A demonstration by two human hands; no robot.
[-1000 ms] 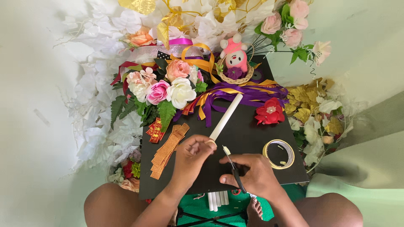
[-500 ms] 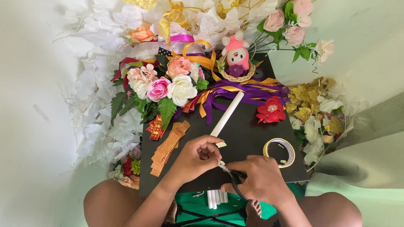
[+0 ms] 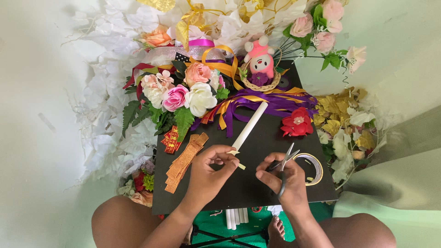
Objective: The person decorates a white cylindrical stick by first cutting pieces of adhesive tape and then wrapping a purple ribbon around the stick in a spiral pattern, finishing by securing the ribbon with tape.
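Note:
My left hand (image 3: 209,172) pinches the near end of a long white rolled paper stick (image 3: 250,126) that lies slanted across a black board (image 3: 257,183) on my lap. A small pale strip pokes out between the fingertips. My right hand (image 3: 285,181) grips a pair of dark scissors (image 3: 285,160), blades pointing up and away, just right of the stick's end. A roll of clear tape (image 3: 310,167) lies beside the right hand.
Glittery orange ribbon strips (image 3: 186,158) lie left of my left hand. Purple and gold ribbons (image 3: 257,103), a red fabric flower (image 3: 297,123), a rose bouquet (image 3: 179,94), a pink plush toy in a small basket (image 3: 260,64) and white and gold leaves ring the board. More white sticks (image 3: 235,218) lie below.
My right hand has turned the scissors from pointing toward the stick's end to pointing up and away. My left hand keeps hold of the stick's near end.

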